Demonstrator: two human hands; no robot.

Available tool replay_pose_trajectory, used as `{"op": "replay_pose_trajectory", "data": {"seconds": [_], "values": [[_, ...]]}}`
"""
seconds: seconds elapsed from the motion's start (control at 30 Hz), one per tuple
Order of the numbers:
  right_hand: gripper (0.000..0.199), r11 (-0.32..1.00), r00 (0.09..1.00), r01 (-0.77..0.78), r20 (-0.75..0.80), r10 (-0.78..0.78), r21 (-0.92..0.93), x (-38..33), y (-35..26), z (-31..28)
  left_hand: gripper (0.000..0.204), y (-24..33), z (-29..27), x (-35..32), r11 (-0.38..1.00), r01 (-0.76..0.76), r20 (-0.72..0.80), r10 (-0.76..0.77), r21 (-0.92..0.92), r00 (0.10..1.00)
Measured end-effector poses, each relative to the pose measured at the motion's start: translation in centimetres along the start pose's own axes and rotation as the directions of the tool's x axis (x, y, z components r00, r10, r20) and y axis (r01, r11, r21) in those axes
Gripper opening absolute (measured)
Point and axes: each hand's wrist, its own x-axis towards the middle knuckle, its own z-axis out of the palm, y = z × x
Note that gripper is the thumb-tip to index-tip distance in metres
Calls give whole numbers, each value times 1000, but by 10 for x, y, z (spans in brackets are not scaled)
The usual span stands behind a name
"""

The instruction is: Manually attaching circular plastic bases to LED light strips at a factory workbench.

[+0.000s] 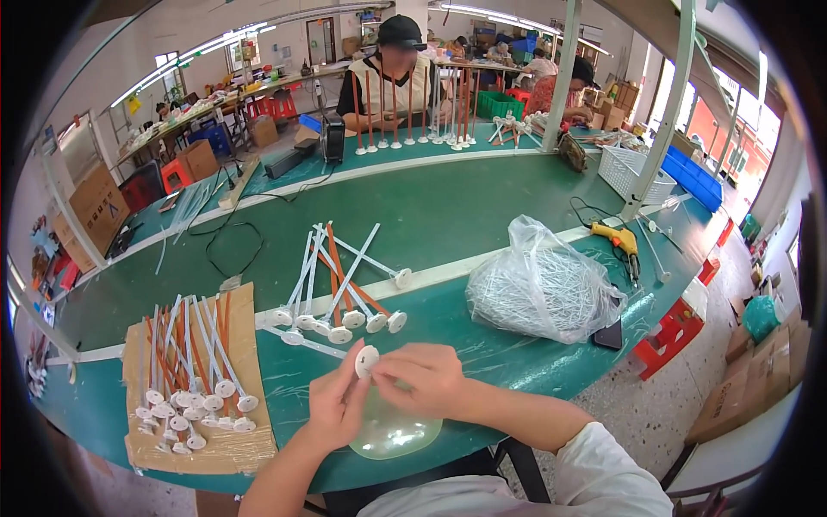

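Note:
In front of me, my left hand (pixel 336 401) is closed around a small round white disc (pixel 366 361) with holes in its face. My right hand (pixel 422 379) pinches at the disc's right edge; anything small between those fingers is hidden. Below the hands is a pale green, see-through rounded thing (pixel 394 431), partly covered by them; its kind is unclear. A white stick (pixel 312 345) lies just beyond my left hand. Past it, a loose group of white and brown sticks with white disc ends (pixel 353 319) rests on the green table.
More disc-ended sticks (pixel 194 401) lie on a cardboard sheet (pixel 142 452) at left. At right are a clear bag of thin white pieces (pixel 543 297), a dark phone (pixel 608 335) and a yellow glue gun (pixel 618 238). Across the table, a person (pixel 401 82) sits behind upright sticks (pixel 396 112).

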Motion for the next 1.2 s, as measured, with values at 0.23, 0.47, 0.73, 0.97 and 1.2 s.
{"op": "replay_pose_trajectory", "data": {"seconds": [0.23,0.47,0.73,0.97,1.2], "values": [[21,990,1000,-22,-13,21,-138,-6,-8,8,51,5,3,-2,966,-123,-15,130,226,991],[19,992,999,-36,7,37,-122,-8,-9,6,54,-1,-2,1,891,-259,25,269,372,963],[24,993,992,-111,61,113,-25,-6,-9,10,54,0,-11,10,883,-325,96,311,340,945],[27,978,982,-119,166,90,171,-3,-5,5,42,-6,-21,9,894,-283,-11,306,348,952],[18,972,962,-229,167,218,46,-4,18,7,34,-12,-56,25,826,-155,-53,218,543,975]]}}
